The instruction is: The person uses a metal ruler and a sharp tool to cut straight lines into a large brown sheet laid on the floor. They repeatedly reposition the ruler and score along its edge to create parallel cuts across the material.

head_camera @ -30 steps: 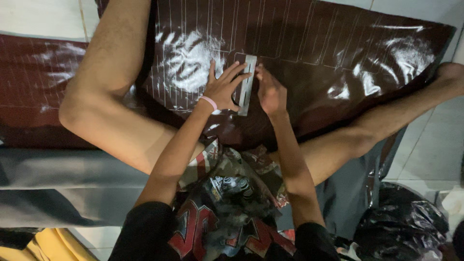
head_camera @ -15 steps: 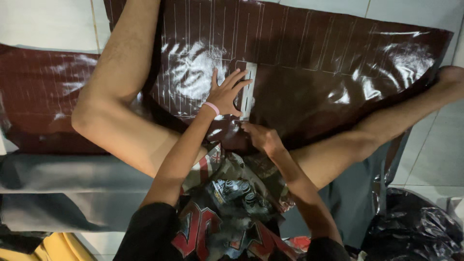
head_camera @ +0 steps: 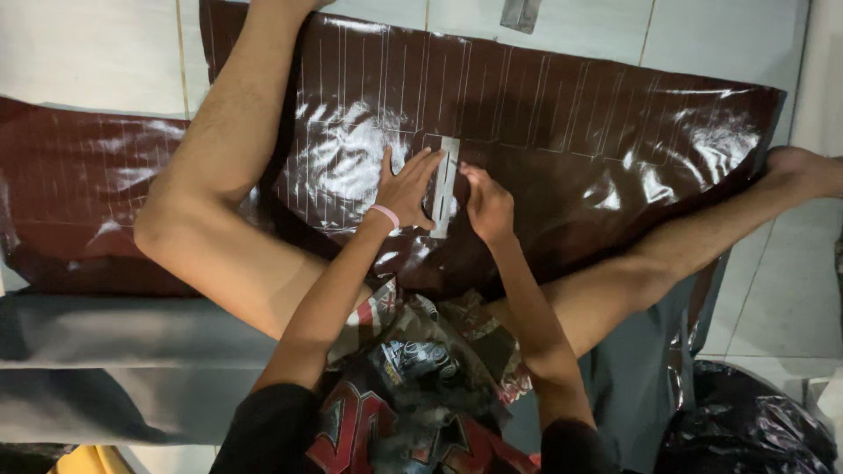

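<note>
A glossy dark brown sheet (head_camera: 562, 123) marked with thin pale lines lies spread on the tiled floor between my bare legs. A narrow grey metal ruler (head_camera: 444, 186) lies on it, running away from me. My left hand (head_camera: 406, 186) rests flat on the sheet, fingers spread against the ruler's left edge; a pink band circles that wrist. My right hand (head_camera: 488, 205) sits at the ruler's right edge with fingers curled as if around a small tool, which I cannot make out.
My left leg (head_camera: 224, 184) is bent across the sheet's left part; my right leg (head_camera: 702, 237) stretches to the right. Grey sheeting (head_camera: 114, 369) lies at lower left. A black plastic bag (head_camera: 755, 421) sits at lower right. A small grey piece (head_camera: 522, 14) lies at the top.
My right hand had dropped toward my lap half a second ago and has come back up to the ruler's right edge. My left hand stayed on the sheet beside the ruler.
</note>
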